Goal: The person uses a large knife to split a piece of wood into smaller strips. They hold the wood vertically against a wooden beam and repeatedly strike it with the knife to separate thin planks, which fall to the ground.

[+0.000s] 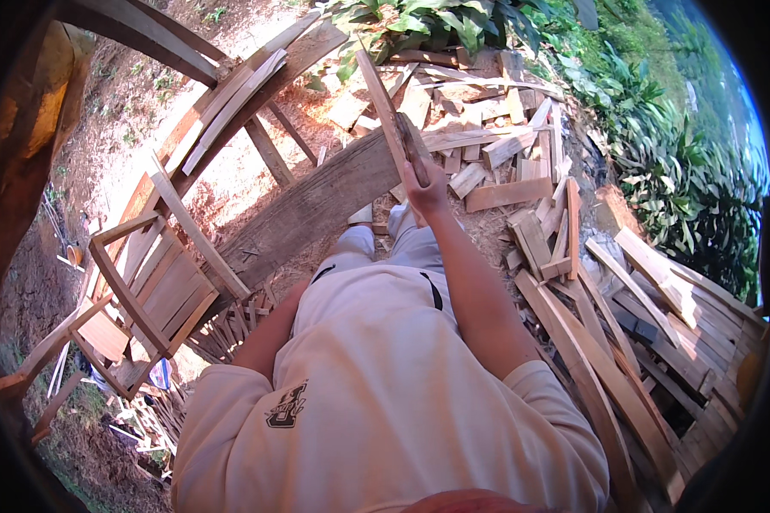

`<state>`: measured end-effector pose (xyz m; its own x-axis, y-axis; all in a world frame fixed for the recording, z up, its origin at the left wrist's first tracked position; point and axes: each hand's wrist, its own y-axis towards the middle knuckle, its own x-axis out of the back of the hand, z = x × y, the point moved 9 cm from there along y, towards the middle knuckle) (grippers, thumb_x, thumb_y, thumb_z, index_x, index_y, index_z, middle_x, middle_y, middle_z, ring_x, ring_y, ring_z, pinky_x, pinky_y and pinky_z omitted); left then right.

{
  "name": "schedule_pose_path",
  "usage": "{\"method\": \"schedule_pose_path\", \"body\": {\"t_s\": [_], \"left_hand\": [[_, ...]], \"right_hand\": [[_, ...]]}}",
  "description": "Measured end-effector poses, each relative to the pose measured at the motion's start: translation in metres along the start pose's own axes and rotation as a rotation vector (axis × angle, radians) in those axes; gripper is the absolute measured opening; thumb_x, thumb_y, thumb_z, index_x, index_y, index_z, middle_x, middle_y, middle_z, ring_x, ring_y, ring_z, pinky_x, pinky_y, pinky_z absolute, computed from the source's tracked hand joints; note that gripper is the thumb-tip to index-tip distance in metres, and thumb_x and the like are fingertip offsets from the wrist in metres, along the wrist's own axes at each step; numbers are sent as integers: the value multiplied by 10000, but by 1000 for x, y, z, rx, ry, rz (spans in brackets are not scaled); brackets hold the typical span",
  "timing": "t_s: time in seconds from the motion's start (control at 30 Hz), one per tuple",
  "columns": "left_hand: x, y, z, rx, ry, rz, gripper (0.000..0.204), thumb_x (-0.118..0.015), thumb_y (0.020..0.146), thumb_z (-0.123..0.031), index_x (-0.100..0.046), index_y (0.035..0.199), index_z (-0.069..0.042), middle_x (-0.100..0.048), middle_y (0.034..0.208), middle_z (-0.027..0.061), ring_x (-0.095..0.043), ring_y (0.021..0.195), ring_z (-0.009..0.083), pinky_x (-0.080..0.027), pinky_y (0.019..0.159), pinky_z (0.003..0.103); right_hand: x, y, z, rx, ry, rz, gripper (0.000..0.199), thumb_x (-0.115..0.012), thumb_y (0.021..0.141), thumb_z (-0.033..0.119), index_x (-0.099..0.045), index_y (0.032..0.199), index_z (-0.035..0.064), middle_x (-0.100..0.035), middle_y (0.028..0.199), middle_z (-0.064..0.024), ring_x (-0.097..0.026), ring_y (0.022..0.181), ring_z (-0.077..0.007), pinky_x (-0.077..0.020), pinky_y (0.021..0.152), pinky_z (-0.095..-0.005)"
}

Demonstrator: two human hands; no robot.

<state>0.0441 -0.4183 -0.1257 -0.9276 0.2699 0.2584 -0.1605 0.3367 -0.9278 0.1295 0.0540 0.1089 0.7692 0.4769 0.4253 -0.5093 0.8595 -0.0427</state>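
My right hand is raised in front of me, past the end of a wide weathered plank. Its fingers are wrapped round a long thin wooden slat, which points up and away to the far left. Beside the slat, just above my fingers, is a shorter, darker wooden piece; whether it is also in my grip is unclear. My left forearm runs down beside my body, and the hand at its end is hidden. A few nails or small metal bits lie on the plank.
On the left stands a small wooden chair frame with a slatted panel, near a long beam carrying loose strips. Offcuts are heaped ahead to the right. Long boards lie along my right. Leafy plants border the far right.
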Motion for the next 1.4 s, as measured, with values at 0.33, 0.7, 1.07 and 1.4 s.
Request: {"method": "schedule_pose_path", "body": {"t_s": [0.33, 0.7, 1.07, 1.4], "left_hand": [[149, -68, -209, -369, 275, -48, 325, -590, 923, -209, -729, 1095, 29, -737, 1061, 264, -718, 997, 409, -554, 876, 491], [313, 60, -431, -486, -571, -959, 330, -582, 1007, -213, -612, 1189, 60, -693, 966, 184, -683, 888, 296, -536, 833, 423], [368, 197, -461, -125, -361, -802, 457, -507, 1056, -331, -630, 1200, 85, -673, 1227, 319, -662, 1158, 445, -507, 1008, 518], [307, 227, -440, -323, -731, -637, 457, -442, 1100, -342, -693, 1034, 34, -719, 1008, 188, -671, 920, 298, -508, 860, 441]], "right_hand": [[5, -8, -17, -65, 87, -9, 270, -677, 940, 144, -569, 726, 19, -551, 583, -143, -557, 504, -255, -416, 519, -405], [7, -2, -35, -143, 183, 1, 261, -646, 964, 128, -570, 745, 8, -518, 583, -129, -527, 510, -245, -412, 531, -408], [29, 2, -18, -243, 229, 62, 269, -638, 994, 113, -569, 757, 7, -492, 599, -18, -449, 546, -94, -348, 507, -323], [26, -18, -23, -226, 152, 99, 226, -628, 981, 67, -569, 775, -2, -475, 590, -47, -444, 532, -101, -329, 500, -331]]}}
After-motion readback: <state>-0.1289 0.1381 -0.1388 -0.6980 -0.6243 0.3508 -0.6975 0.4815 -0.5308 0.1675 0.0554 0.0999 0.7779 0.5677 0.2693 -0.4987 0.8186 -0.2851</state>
